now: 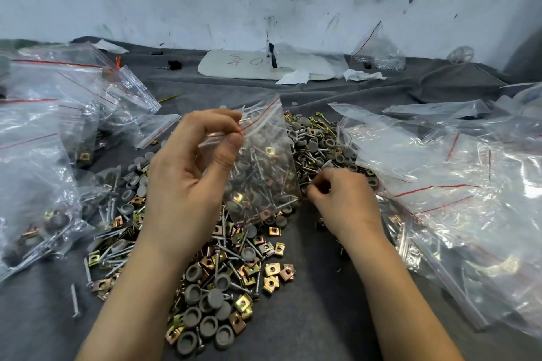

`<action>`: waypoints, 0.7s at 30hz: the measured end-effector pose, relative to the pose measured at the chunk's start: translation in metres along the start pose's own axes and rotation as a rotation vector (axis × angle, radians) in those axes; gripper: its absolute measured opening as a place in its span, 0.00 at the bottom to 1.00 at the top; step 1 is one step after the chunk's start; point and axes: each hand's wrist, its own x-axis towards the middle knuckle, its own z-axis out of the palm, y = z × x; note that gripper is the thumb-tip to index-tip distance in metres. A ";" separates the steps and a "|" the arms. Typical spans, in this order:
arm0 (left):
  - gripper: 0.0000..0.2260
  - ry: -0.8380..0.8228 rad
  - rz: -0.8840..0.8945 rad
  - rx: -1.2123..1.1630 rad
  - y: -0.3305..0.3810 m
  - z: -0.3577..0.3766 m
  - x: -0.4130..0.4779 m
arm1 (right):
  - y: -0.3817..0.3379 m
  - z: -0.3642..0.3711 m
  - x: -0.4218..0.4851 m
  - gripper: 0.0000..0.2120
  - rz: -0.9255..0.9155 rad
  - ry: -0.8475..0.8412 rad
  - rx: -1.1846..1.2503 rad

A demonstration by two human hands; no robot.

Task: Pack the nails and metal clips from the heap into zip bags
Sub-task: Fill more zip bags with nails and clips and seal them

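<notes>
A heap (234, 261) of silver nails, brass-coloured metal clips and grey round caps lies on the dark grey cloth in the middle. My left hand (187, 179) pinches the red-striped top of a clear zip bag (261, 167) and holds it upright above the heap; the bag holds nails, clips and caps. My right hand (340, 196) is beside the bag's lower right corner, fingers curled and pinching small pieces out of the heap.
Filled zip bags (38, 161) are piled on the left. Empty and filled bags (457, 184) spread over the right side. A white board (234, 67), tissues and another bag (378, 53) lie at the back by the stained wall.
</notes>
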 end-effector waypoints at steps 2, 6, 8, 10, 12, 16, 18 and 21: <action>0.07 -0.015 -0.020 0.004 0.000 -0.002 0.001 | 0.002 -0.009 0.000 0.03 -0.026 0.067 0.204; 0.05 -0.070 -0.008 0.007 0.004 0.001 0.000 | -0.014 -0.043 -0.015 0.06 -0.225 0.140 0.762; 0.03 -0.133 0.033 -0.023 0.008 0.005 -0.001 | -0.024 -0.062 -0.025 0.06 -0.404 0.204 0.880; 0.04 -0.199 0.088 -0.045 0.013 0.010 -0.002 | -0.032 -0.074 -0.033 0.05 -0.544 0.268 0.870; 0.04 -0.252 0.129 -0.048 0.017 0.014 -0.002 | -0.036 -0.079 -0.035 0.04 -0.603 0.333 0.739; 0.04 -0.285 0.181 -0.042 0.021 0.017 -0.004 | -0.032 -0.075 -0.032 0.03 -0.574 0.335 0.501; 0.04 -0.294 0.181 -0.048 0.021 0.017 -0.004 | -0.030 -0.075 -0.031 0.04 -0.557 0.284 0.544; 0.05 -0.293 0.181 -0.047 0.021 0.018 -0.003 | -0.028 -0.077 -0.031 0.06 -0.533 0.208 0.688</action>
